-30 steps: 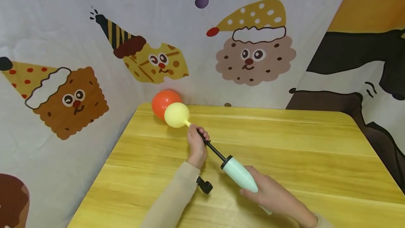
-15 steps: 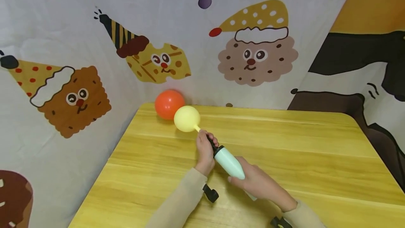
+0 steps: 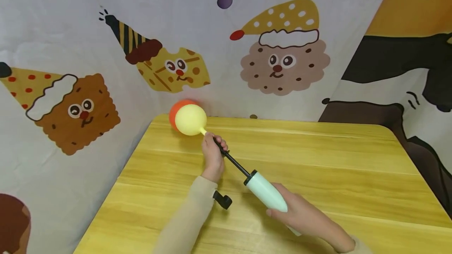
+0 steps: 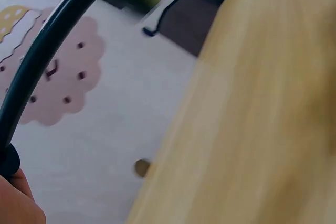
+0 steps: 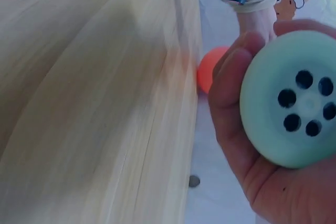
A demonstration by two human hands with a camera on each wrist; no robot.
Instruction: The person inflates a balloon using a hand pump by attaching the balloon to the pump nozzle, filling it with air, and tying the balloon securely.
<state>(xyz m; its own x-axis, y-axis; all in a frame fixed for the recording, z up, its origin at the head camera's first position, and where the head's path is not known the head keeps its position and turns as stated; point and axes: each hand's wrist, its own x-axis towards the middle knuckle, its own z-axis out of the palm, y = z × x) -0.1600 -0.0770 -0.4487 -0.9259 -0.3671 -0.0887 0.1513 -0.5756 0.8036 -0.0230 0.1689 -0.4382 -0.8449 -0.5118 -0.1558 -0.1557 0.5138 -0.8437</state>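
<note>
A small yellow balloon [image 3: 191,119] sits inflated on the tip of a hand balloon pump [image 3: 266,191]. My left hand [image 3: 213,154] grips the black nozzle end right at the balloon's neck. The pump's mint-green body lies in my right hand [image 3: 305,216], whose fingers curl round it. Between the hands a length of black rod [image 3: 238,164] shows, pulled out of the body. In the left wrist view that rod [image 4: 44,51] rises from my left hand [image 4: 21,203]. The right wrist view shows the pump's round, holed end [image 5: 262,114] within my right hand [image 5: 231,103].
An orange-red balloon [image 3: 173,117] rests at the table's back left corner, partly hidden behind the yellow one. The wooden table [image 3: 335,160] meets a white cloth backdrop [image 3: 219,101] printed with cartoon snacks. Each wrist carries a small black camera mount, the left one [image 3: 223,200] in plain sight.
Half a second ago the pump body was pushed up close to my left hand; now it is drawn back, baring the rod. My left hand and the yellow balloon moved left; the balloon looks slightly bigger.
</note>
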